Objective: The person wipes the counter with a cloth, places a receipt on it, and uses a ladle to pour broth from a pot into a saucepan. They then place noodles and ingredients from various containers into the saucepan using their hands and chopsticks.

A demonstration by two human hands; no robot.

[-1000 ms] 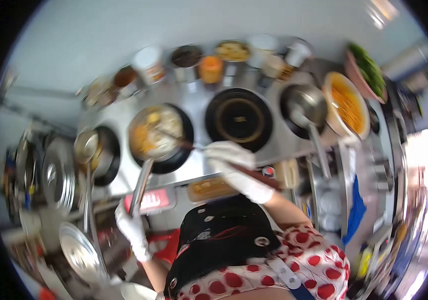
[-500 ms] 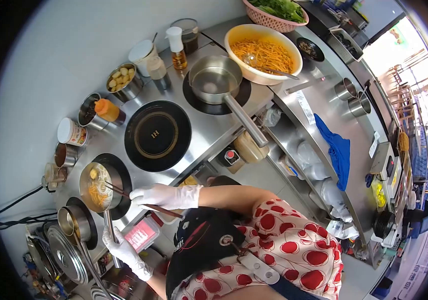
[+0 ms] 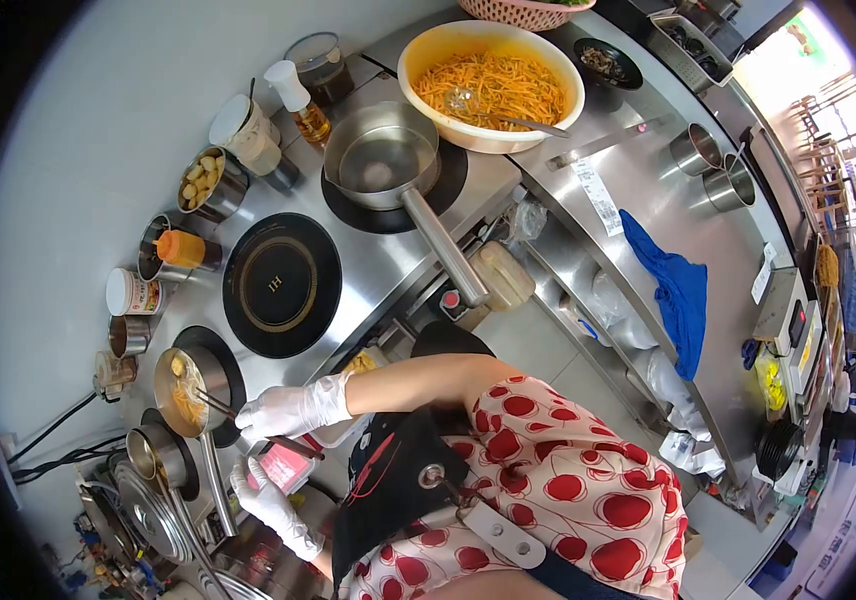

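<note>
My right hand [image 3: 288,410], in a white glove, is closed around dark chopsticks [image 3: 216,403] whose tips reach into a small pan [image 3: 210,378]. Inside the pan lie pale noodles and orange shreds [image 3: 186,402]. My left hand [image 3: 266,492], gloved too, hangs beside the pan handle [image 3: 216,485] with its fingers apart and nothing in them. A pink-topped box [image 3: 286,467] lies just under both hands.
A saucepan [image 3: 383,160] stands on the far hob, near a bowl of orange shreds [image 3: 488,85]. An induction plate [image 3: 282,285] lies between the pans. Seasoning pots line the wall. A second pot [image 3: 156,452] stands at lower left. A blue cloth [image 3: 676,300] lies on the right counter.
My left hand has let go of the pan handle and moved slightly right. My right hand still holds the chopsticks in the pan. The camera view has shifted.
</note>
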